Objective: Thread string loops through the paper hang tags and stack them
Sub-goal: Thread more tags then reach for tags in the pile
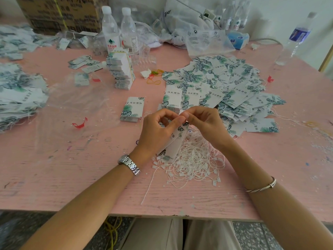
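left hand has its fingers curled round a hang tag, held tilted over the string loops piled on the desk. right hand fingers pinch the tag's top end. loose tags are heaped just behind.

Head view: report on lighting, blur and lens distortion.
Head view: soft, even light, only faint shadows on the table, no harsh glare; wide-angle bowing tilts the right-hand bottle and curves the table's front edge; the left hand and right hand pinching the hang tags are sharp, while the tag piles at the left edge and the floor are smeared.
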Action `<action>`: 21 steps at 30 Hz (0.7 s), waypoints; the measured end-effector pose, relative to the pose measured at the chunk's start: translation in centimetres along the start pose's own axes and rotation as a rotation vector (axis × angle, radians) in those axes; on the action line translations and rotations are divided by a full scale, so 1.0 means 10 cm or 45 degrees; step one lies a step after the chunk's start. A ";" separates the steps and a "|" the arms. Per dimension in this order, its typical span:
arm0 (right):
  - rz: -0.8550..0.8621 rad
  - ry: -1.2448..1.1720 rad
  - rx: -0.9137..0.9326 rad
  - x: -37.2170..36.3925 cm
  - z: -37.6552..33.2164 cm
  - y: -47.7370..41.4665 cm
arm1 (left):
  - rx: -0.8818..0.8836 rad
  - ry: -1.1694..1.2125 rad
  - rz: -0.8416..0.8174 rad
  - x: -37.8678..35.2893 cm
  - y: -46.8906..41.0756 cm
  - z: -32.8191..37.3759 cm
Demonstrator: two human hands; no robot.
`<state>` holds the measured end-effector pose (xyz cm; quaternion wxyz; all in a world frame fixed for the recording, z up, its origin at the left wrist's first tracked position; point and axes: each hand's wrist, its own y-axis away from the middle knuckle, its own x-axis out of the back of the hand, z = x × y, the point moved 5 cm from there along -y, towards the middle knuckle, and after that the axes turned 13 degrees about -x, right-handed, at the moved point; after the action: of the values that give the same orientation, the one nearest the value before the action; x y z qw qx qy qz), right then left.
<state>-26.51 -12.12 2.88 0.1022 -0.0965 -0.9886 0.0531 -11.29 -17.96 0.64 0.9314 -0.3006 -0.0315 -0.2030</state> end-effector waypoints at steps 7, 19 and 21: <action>-0.116 -0.137 -0.084 -0.03 0.04 -0.02 | 0.000 0.082 0.031 0.02 -0.01 0.03; -0.184 -0.328 -0.146 -0.01 0.01 -0.01 | -0.037 0.107 0.014 -0.01 -0.02 0.05; -0.177 -0.336 -0.143 -0.01 0.01 -0.01 | -0.031 0.099 0.010 -0.01 -0.02 0.04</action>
<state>-26.44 -12.27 2.79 -0.0306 -0.0258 -0.9992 0.0029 -11.40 -17.84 1.07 0.9289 -0.3041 0.0082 -0.2112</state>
